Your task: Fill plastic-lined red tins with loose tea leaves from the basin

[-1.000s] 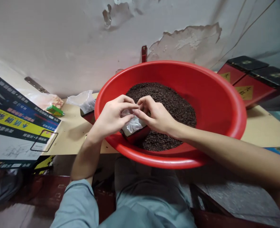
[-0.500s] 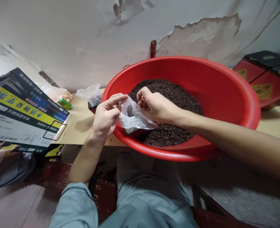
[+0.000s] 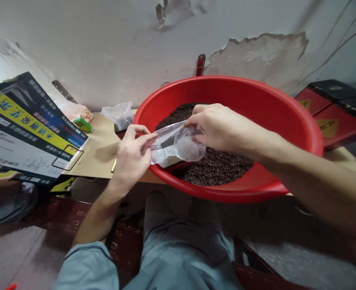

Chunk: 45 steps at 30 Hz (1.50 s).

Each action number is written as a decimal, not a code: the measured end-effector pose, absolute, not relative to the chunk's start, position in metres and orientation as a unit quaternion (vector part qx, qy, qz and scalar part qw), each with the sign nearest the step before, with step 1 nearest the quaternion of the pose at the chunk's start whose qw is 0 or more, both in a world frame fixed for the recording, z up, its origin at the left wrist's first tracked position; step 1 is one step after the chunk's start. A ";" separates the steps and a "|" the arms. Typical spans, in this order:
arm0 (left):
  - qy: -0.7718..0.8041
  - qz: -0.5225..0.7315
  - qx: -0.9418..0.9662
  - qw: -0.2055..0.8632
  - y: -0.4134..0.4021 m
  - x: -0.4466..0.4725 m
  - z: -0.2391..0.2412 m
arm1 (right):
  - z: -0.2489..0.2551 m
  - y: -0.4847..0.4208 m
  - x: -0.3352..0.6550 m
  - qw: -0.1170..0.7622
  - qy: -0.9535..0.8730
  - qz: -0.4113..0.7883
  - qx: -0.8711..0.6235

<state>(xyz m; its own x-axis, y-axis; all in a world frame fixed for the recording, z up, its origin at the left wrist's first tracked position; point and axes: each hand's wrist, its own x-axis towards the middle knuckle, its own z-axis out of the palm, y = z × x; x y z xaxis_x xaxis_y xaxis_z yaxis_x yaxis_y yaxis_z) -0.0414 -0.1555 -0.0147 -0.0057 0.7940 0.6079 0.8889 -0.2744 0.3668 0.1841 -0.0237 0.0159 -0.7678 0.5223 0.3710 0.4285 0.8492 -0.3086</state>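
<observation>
Over the left rim of a large red basin [image 3: 286, 121], a clear plastic bag [image 3: 178, 147] is stretched between my two hands. My left hand [image 3: 133, 155] pinches the bag's left edge between thumb and fingers. On the other side, my right hand [image 3: 218, 127] grips the bag's right edge. The bag's mouth is spread wide and seems to line a small box, mostly hidden beneath it. Dark, dry loose leaves, like tea [image 3: 223, 171], lie heaped in the basin below my right hand.
Left on the table [image 3: 97, 139] are another plastic-lined box [image 3: 119, 114], a small green box [image 3: 83, 125] and a printed carton [image 3: 29, 129], with part of another person [image 3: 9, 197] behind it. Red-and-black boxes [image 3: 331, 108] stand right of the basin, against a peeling wall [image 3: 105, 48].
My right hand has moved slightly right and taken hold of the bag's edge. The bag's mouth is now pulled wider and flatter between both hands. The view has shifted slightly.
</observation>
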 end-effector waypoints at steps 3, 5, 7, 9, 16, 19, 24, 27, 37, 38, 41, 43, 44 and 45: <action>-0.639 -0.242 -0.729 0.048 -0.165 -0.044 -0.014 | 0.009 -0.014 0.199 0.205 -0.940 0.149 -0.229; -0.670 -0.148 -0.727 0.016 -0.165 -0.042 -0.018 | 0.000 -0.014 0.202 0.170 -0.942 0.156 -0.243; -0.686 -0.093 -0.722 -0.017 -0.161 -0.041 -0.024 | -0.011 -0.017 0.201 0.141 -0.943 0.147 -0.264; -0.673 -0.102 -0.731 -0.045 -0.153 -0.042 -0.032 | -0.019 -0.020 0.197 0.127 -0.939 0.136 -0.288; -0.618 -0.204 -0.749 -0.127 -0.124 -0.056 -0.044 | -0.030 -0.007 0.192 0.111 -0.938 0.159 -0.287; -0.619 -0.229 -0.734 -0.160 -0.117 -0.057 -0.046 | -0.043 0.001 0.195 0.141 -0.927 0.185 -0.294; -0.623 -0.297 -0.694 -0.203 -0.109 -0.056 -0.052 | -0.062 0.000 0.201 0.184 -0.906 0.233 -0.301; -0.605 -0.347 -0.673 -0.245 -0.098 -0.054 -0.052 | -0.066 -0.001 0.202 0.202 -0.889 0.270 -0.310; -0.559 -0.380 -0.706 -0.212 -0.083 -0.053 -0.064 | -0.086 -0.022 0.198 0.270 -0.851 0.268 -0.363; -0.556 -0.379 -0.709 -0.211 -0.083 -0.056 -0.066 | -0.087 -0.024 0.196 0.275 -0.849 0.268 -0.362; -0.557 -0.387 -0.703 -0.216 -0.077 -0.062 -0.070 | -0.088 -0.022 0.186 0.283 -0.843 0.270 -0.368; -0.565 -0.411 -0.677 -0.232 -0.069 -0.062 -0.070 | -0.087 -0.014 0.182 0.283 -0.842 0.274 -0.369; -0.570 -0.428 -0.657 -0.245 -0.065 -0.060 -0.070 | -0.086 -0.010 0.182 0.284 -0.840 0.278 -0.369; -0.572 -0.445 -0.637 -0.263 -0.061 -0.058 -0.070 | -0.086 -0.006 0.183 0.284 -0.840 0.282 -0.368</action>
<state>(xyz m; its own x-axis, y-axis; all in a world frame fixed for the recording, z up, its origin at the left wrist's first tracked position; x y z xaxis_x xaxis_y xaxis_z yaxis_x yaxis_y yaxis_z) -0.0582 -0.0614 -0.0697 -0.0499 0.9627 0.2659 0.4940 -0.2076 0.8443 0.1826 -0.0059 -0.0861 -0.5680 0.7775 0.2697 0.4577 0.5709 -0.6816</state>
